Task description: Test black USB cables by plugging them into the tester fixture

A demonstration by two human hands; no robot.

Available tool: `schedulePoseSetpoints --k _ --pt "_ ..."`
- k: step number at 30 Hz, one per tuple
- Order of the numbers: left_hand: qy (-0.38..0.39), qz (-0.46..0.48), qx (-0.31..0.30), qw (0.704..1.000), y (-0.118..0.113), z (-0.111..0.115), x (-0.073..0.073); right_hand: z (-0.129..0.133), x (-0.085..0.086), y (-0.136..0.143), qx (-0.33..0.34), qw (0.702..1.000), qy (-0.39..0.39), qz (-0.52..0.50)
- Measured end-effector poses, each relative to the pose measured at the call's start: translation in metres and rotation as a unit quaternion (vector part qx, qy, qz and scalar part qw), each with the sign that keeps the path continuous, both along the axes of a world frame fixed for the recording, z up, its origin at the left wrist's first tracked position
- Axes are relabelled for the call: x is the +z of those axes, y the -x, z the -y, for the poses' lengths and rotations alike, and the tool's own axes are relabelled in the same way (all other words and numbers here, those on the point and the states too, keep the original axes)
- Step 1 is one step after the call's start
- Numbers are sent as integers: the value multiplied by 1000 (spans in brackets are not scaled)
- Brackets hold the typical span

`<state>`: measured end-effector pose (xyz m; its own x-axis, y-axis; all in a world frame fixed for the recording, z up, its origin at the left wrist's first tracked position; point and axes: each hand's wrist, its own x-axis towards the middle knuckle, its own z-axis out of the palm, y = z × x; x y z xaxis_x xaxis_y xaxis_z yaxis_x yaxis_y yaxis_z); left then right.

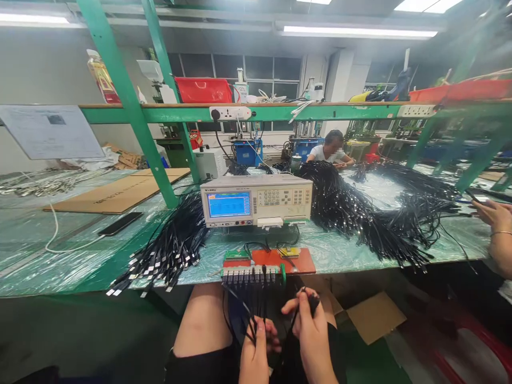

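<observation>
Below the table's front edge, my left hand (258, 346) is closed around several black cables (260, 301) that run up to a row of connectors (250, 276). To its right, my right hand (310, 330) pinches a black cable end (314, 302) between thumb and fingers. The connector row sits at the front of an orange board (306, 261), which also bears a green circuit board (236, 255) and a yellow one (290, 252). Behind it stands a white test instrument (284, 200) with a lit blue screen.
Black cable bundles lie left (176, 245) and right (344, 208) of the instrument. A phone (120, 224) and cardboard (116, 194) are at the left. Another person's hand (496, 216) is at the right edge; a person (331, 149) sits behind. Green posts (132, 106) carry a shelf.
</observation>
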<state>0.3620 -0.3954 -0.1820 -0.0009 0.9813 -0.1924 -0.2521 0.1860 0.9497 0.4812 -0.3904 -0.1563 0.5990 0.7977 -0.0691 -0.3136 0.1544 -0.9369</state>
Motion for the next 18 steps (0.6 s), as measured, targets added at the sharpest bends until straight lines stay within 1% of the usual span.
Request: schedulePoseSetpoints --k 1,3,5,7,11,18 --pt "-6 17 1 1000 0 -1 -1 -5 -1 -6 -7 1000 -5 -12" --pt "7 37 -12 999 1 -2 -4 -17 -5 -20 -17 1000 -2 -3" --pt "34 44 -32 998 2 -3 -5 -30 -12 -32 -19 999 22 14" --pt "62 42 -43 996 2 -2 -5 -40 -21 -39 -5 999 47 17" --pt "84 28 -53 995 2 -4 -2 -49 -34 -42 -6 998 60 37" --pt "70 6 -60 996 2 -8 -3 -53 -49 -41 -17 996 52 75"
